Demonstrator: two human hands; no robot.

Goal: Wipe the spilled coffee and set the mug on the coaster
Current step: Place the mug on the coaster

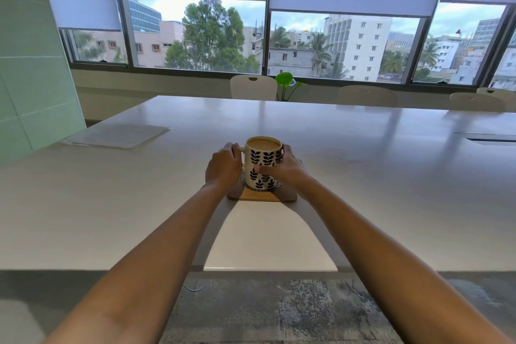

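A cream mug (pixel 264 158) with a dark leaf pattern, full of milky coffee, stands upright on a round patterned coaster (pixel 275 186) that lies on a small wooden board (pixel 258 196). My left hand (pixel 223 166) curls round the mug's handle side. My right hand (pixel 289 167) wraps the mug's right side, thumb across its front. No spilled coffee shows on the white table (pixel 363 176).
A flat pale cloth or mat (pixel 117 135) lies on the table at the far left. White chairs (pixel 253 86) and a green plant (pixel 286 84) stand beyond the far edge, under the windows. A slot (pixel 491 137) is cut into the tabletop at right.
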